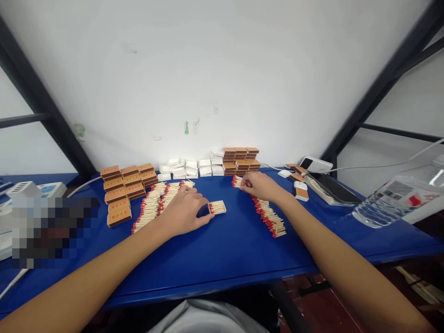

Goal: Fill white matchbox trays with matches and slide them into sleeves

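A small white matchbox tray [222, 211] with red-tipped matches in it lies on the blue table. My left hand [185, 210] has its thumb and index finger at the tray's left end, gripping it; the other fingers rest beside rows of loose matches [150, 206]. Over the far end of another long row of matches [268, 216], my right hand [258, 185] has its fingertips pinched together on some matches. The hand itself covers part of that row, so how many it holds cannot be seen.
Stacked brown matchboxes stand at the left [120, 210] and by the wall [241, 165]. White empty trays [185, 169] line the wall. At the right are a white device [316, 164], a dark phone-like slab [335, 188] and a plastic bottle [388, 203]; power strips [52, 188] sit left.
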The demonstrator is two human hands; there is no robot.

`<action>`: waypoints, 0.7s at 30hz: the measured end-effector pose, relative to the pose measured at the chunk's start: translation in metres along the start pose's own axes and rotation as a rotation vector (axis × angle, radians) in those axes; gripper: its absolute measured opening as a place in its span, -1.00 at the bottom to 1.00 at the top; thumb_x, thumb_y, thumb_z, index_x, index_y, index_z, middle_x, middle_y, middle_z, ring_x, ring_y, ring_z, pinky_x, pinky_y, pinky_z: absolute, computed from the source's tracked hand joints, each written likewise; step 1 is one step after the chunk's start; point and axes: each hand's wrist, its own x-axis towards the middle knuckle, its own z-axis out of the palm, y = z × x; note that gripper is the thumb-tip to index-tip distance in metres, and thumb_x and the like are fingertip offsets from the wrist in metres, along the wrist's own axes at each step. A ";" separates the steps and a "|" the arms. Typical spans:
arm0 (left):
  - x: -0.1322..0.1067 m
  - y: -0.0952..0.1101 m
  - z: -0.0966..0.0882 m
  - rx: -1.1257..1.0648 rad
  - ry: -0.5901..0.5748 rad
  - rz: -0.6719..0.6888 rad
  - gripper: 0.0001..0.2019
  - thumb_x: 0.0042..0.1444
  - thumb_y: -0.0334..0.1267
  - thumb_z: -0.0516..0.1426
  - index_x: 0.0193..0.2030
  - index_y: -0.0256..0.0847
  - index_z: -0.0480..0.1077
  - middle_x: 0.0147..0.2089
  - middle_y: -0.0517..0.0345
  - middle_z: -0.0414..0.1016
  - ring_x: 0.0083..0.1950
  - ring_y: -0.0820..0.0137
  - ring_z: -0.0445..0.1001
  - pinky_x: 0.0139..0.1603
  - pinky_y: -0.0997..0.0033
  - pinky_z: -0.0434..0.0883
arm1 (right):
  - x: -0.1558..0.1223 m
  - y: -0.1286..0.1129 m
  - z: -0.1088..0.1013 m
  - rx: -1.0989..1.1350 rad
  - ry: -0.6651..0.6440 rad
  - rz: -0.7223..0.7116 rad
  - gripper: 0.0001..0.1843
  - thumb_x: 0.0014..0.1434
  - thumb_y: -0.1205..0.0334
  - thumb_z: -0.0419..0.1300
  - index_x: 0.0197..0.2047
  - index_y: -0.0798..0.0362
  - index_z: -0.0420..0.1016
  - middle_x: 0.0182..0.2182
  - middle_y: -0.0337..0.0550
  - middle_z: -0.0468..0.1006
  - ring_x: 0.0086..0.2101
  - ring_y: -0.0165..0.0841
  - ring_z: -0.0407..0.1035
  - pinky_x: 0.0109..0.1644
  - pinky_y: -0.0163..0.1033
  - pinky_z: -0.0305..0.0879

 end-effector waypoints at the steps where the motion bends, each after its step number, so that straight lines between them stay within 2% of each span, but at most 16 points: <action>1: 0.000 0.000 0.000 0.002 0.003 0.001 -0.69 0.40 0.02 0.21 -0.07 -0.19 0.61 -0.27 0.05 0.60 -0.09 0.15 0.51 0.20 -0.03 0.26 | 0.000 0.000 0.001 0.003 -0.002 -0.008 -0.84 0.37 0.33 0.25 -0.23 0.06 0.67 -0.18 -0.02 0.71 -0.25 -0.25 0.53 -0.26 -0.25 0.20; 6: -0.001 -0.001 0.001 0.000 0.018 0.009 -0.69 0.40 0.03 0.21 -0.05 -0.17 0.61 -0.27 0.06 0.60 -0.12 0.16 0.49 0.15 -0.01 0.26 | 0.002 -0.004 0.006 -0.026 0.024 -0.045 -0.88 0.38 0.30 0.27 -0.16 0.07 0.66 -0.15 0.02 0.71 -0.22 -0.22 0.54 -0.25 -0.24 0.20; 12: 0.000 0.001 -0.002 -0.011 -0.003 0.012 -0.69 0.40 0.02 0.21 -0.07 -0.19 0.62 -0.30 0.07 0.58 -0.15 0.18 0.48 0.11 0.02 0.27 | 0.004 -0.003 0.008 0.001 0.009 -0.056 -0.84 0.38 0.34 0.21 -0.23 0.08 0.62 -0.20 0.00 0.70 -0.25 -0.25 0.52 -0.24 -0.27 0.20; 21: -0.001 0.000 0.000 -0.001 0.003 0.005 -0.69 0.40 0.03 0.20 -0.05 -0.16 0.61 -0.28 0.07 0.59 -0.11 0.16 0.49 0.17 0.00 0.26 | 0.005 0.001 0.012 -0.079 -0.003 -0.044 -0.90 0.34 0.36 0.22 -0.20 0.08 0.58 -0.17 0.03 0.70 -0.24 -0.24 0.52 -0.26 -0.26 0.16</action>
